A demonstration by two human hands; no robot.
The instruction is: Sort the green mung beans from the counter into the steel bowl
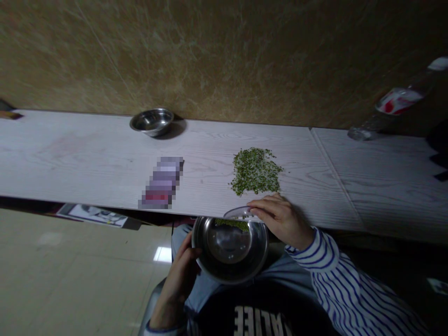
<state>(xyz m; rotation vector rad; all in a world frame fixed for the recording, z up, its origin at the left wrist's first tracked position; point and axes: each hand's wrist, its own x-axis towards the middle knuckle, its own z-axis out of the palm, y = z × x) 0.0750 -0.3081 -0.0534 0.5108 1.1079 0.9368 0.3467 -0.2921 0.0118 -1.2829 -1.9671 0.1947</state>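
My left hand grips the rim of a steel bowl at its left side. The bowl sits over my lap, tucked against the table's front edge, and small green beans lie along its far inner wall. In my right hand is a thin, clear plastic piece with a curved edge, held at the table edge just above the bowl. Its exact kind is not plain. More green beans are spread in a loose patch on the table, beyond my right hand.
A smaller steel bowl stands near the wall. A blurred-out flat rectangular object lies left of the beans on the pale wooden table. At the right, a clear bottle with a red and white label stands by the wall.
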